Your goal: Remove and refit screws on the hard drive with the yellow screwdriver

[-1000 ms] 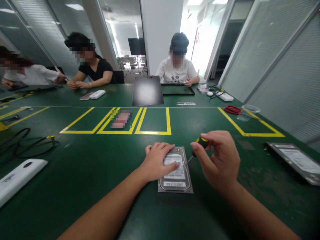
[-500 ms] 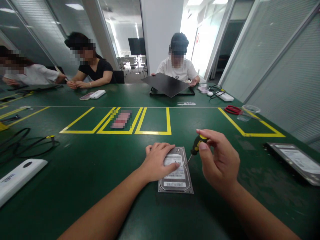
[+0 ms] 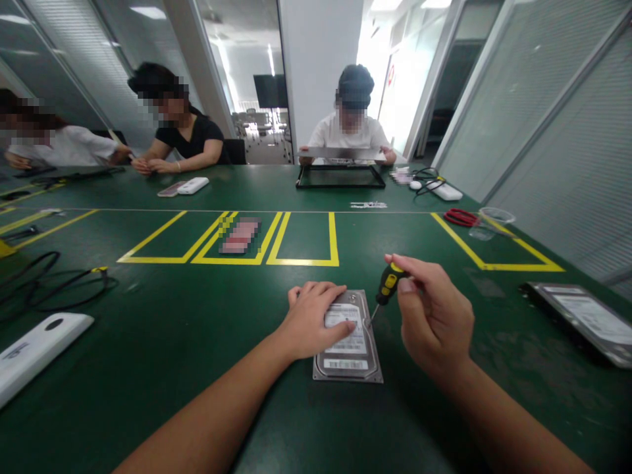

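Note:
A metal hard drive (image 3: 345,365) with a white label lies flat on the green table in front of me. My left hand (image 3: 316,319) presses on its left half, the thumb across the label and the other fingers over the far left part. Between the fingers of my right hand (image 3: 432,309) is a small black and yellow screwdriver (image 3: 388,283). It tilts, its handle towards the upper right, and its shaft comes down to the drive's right edge. The exact spot under the tip is too small to make out.
A second hard drive (image 3: 582,316) lies at the right. To the left are a white power bank (image 3: 44,349) and black cables (image 3: 64,283). Yellow tape (image 3: 306,262) marks the table. Across it, a person (image 3: 345,128) holds a panel above a black frame (image 3: 340,186).
The screwdriver's handle has turned and shifted slightly left within my right hand. My left hand and the drive stay put. Across the table, the person has tilted the dark panel up and back.

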### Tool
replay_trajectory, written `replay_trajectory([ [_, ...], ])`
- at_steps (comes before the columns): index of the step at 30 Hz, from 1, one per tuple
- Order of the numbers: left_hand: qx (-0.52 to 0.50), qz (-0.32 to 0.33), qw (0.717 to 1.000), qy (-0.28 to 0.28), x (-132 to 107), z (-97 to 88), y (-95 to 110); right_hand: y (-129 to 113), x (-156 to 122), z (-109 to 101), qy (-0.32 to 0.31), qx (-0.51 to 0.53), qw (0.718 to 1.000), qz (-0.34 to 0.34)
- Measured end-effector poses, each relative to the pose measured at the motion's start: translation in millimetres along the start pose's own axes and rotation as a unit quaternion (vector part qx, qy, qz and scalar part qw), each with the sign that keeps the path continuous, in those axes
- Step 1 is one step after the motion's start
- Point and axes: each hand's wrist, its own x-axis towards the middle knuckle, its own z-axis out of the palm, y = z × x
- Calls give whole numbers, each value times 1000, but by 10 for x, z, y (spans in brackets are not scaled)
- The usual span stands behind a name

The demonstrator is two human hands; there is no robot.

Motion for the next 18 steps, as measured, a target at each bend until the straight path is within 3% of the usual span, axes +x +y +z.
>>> replay_trajectory([
  [11, 2, -4, 1000, -2, -1, -6, 8, -21, 54, -21, 10, -17, 1000, -5],
  [18, 4, -6, 1000, -2, 0, -2, 4, -2, 28, -21, -8, 29, 999, -9],
])
